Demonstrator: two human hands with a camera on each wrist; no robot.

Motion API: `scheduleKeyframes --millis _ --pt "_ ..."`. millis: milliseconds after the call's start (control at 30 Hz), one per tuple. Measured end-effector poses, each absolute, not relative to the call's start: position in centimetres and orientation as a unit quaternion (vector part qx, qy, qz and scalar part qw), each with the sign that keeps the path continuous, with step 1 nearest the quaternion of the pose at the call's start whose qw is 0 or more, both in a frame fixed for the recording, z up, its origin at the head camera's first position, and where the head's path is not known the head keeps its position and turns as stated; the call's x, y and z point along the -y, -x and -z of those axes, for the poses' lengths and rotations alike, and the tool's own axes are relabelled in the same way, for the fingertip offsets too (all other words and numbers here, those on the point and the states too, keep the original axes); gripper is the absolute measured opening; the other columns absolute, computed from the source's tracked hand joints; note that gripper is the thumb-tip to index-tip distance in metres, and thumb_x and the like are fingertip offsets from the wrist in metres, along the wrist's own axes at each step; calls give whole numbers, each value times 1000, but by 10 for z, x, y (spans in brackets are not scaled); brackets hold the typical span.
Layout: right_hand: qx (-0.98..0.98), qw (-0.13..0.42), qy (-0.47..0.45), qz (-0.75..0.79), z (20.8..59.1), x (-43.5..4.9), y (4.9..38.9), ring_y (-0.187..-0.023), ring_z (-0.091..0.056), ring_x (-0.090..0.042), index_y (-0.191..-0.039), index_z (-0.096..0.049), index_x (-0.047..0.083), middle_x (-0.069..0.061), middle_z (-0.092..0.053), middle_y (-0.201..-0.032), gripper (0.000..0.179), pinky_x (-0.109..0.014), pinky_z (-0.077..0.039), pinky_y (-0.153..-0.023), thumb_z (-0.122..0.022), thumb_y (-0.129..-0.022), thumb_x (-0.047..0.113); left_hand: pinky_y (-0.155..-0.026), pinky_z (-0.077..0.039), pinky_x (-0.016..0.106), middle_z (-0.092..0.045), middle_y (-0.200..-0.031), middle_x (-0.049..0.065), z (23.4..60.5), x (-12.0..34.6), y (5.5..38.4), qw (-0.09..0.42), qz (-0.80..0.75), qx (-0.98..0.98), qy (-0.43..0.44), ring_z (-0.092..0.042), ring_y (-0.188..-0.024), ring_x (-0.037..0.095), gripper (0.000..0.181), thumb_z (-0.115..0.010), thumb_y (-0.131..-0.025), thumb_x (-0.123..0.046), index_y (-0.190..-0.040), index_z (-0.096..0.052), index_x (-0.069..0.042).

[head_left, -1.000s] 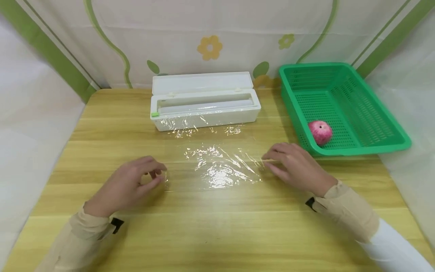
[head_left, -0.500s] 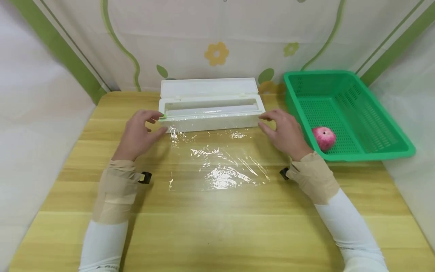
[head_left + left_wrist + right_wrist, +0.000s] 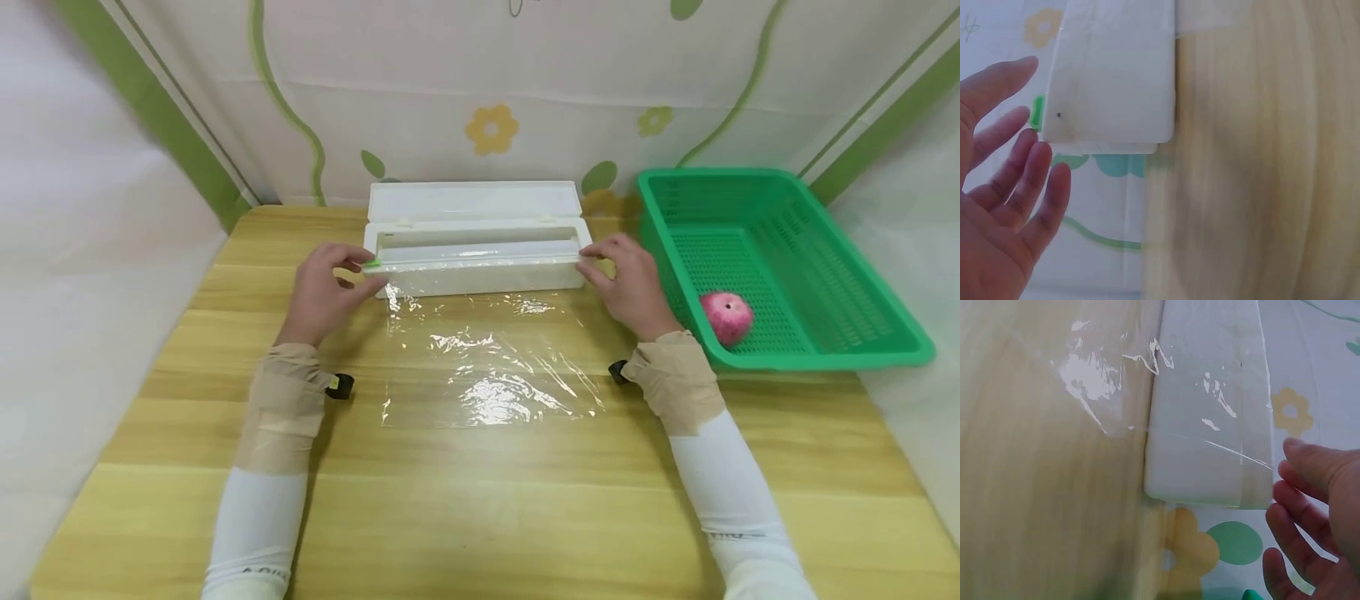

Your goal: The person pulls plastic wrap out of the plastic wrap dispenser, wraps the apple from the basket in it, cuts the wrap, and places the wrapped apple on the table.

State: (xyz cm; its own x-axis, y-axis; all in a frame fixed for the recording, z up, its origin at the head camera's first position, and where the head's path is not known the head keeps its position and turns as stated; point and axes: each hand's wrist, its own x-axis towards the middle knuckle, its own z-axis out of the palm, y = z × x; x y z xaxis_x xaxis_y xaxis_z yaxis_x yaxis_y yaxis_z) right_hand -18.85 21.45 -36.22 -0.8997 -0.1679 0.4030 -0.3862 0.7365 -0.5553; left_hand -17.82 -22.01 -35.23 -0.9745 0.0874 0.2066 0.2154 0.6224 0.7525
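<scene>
A white cling film box (image 3: 487, 280) lies lengthwise near the table's back edge, its lid (image 3: 476, 202) tipped back. Inside it a roll (image 3: 480, 250) shows. From the box, a clear sheet of cling film (image 3: 495, 375) spreads over the table towards me, with shiny creases. My left hand (image 3: 322, 287) is at the box's left end, thumb and fingers spread, fingertips right by the green slider (image 3: 1037, 112). At the opposite end is my right hand (image 3: 626, 283), fingertips close to the front corner and fingers loosely bent in the right wrist view.
A green plastic basket (image 3: 825, 363) stands on the right, holding a pinkish-red apple (image 3: 727, 317). Behind the wooden table (image 3: 465, 508) hangs a pale curtain (image 3: 405, 108) with flower patterns. Fabric also runs along both sides.
Both hands have moved from the near corners of the cling film to the two ends of the box. The film stays spread on the table. The head view has shifted slightly.
</scene>
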Motion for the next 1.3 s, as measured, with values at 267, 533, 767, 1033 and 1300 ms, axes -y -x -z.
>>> scheduleKeyframes --millis 267,533,767,1033,1300 --pt "906 176 -164 -349 363 -223 194 -104 -62 -39 -111 -78 0 -20 -70 -114 18 -45 -47 -83 -77 -97 11 -91 -59 34 -63 -126 13 352 214 182 94 441 889 75 -60 -110 25 42 -85 -92 -20 -126 -69 -3" --pt "907 178 -167 -343 365 -228 195 -106 -62 -37 -108 -78 1 -19 -70 -113 15 -45 -49 -85 -79 -96 10 -91 -60 29 -62 -119 16 352 211 185 104 456 881 74 -61 -105 23 42 -84 -91 -10 -128 -67 2" --pt "905 195 -189 -328 366 -228 199 -101 -59 -37 -108 -77 0 -20 -69 -109 13 -38 -43 -83 -77 -95 4 -83 -54 14 -61 -116 13 355 216 186 112 457 879 77 -58 -102 18 39 -83 -92 -9 -126 -68 0" --pt "897 193 -183 -353 369 -230 203 -104 -63 -36 -106 -77 0 -20 -69 -108 12 -46 -51 -85 -77 -95 4 -81 -52 9 -57 -111 5 359 221 188 107 465 876 62 -57 -100 12 36 -82 -93 -12 -125 -68 -2" --pt "898 193 -167 -359 368 -229 208 -102 -65 -33 -105 -78 1 -19 -70 -107 13 -44 -55 -85 -79 -94 7 -81 -52 9 -58 -110 4 358 218 191 116 470 873 63 -56 -99 10 35 -81 -94 -11 -124 -69 0"
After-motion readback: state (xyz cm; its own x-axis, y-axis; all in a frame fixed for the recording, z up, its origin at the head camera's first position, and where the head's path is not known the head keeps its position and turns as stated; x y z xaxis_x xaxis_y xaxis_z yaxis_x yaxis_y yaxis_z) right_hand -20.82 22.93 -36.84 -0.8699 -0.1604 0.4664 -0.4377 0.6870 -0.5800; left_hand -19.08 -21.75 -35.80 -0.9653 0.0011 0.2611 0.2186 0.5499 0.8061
